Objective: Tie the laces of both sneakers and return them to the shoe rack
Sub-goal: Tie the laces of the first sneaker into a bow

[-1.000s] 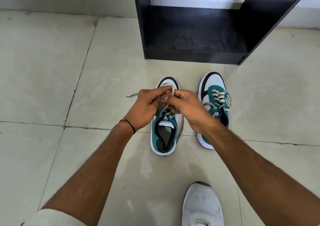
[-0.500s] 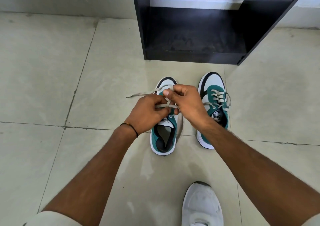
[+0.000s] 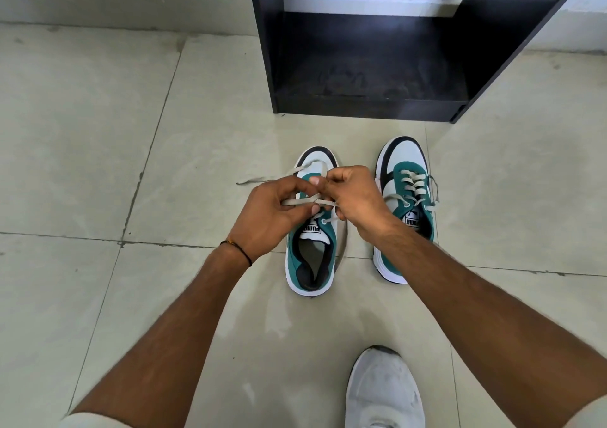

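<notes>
The left sneaker, teal and white with a dark toe cap, stood on the tiled floor directly in front of the black shoe rack, and both hands met above its tongue. The left hand had its grip closed on one pale strand of the lace, and the right hand pinched the other strand, the two crossing between the fingertips; a loose end trailed off to the left across the tile. The lace looked flat, soft and limp, the kind that would fold and slide easily, so it was best held near the crossing, close to the top eyelets, where a pull would cinch the knot rather than drag the shoe. The shoe itself seemed light, with a stiff sole and a soft padded collar; the heel or the collar rim would give the surest hold for lifting it. The right sneaker stood just beside the first, apart from it, partly hidden by the right forearm; its laces ran through the eyelets, but whether they were knotted could not be told. The rack's lower shelf stood open and bare, with nothing between it and the shoes. The person's own white shoe sat well behind, near the bottom edge, out of the way.
</notes>
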